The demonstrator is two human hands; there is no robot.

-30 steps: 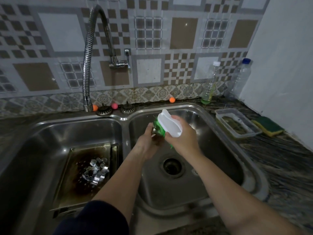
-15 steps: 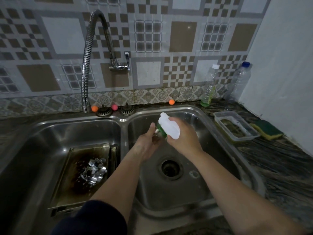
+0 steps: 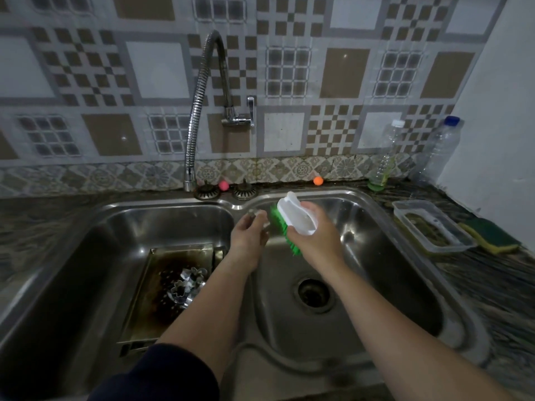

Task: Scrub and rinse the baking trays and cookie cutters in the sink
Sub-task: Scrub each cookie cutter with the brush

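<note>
cookie cutters (image 3: 188, 285) on baking tray (image 3: 162, 287) in left basin | sponge (image 3: 489, 235) right of sink (image 3: 240, 204)

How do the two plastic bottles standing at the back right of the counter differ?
The white-capped bottle stands nearer the sink, while the blue-capped bottle stands further right, by the white wall. The white-capped bottle is slimmer and holds a little yellow-green liquid at its bottom; the blue-capped bottle is wider, and no coloured liquid shows in it. Both are clear plastic, upright and capped.

Dim kitchen light, dark corners, wide-angle edge bending
</note>
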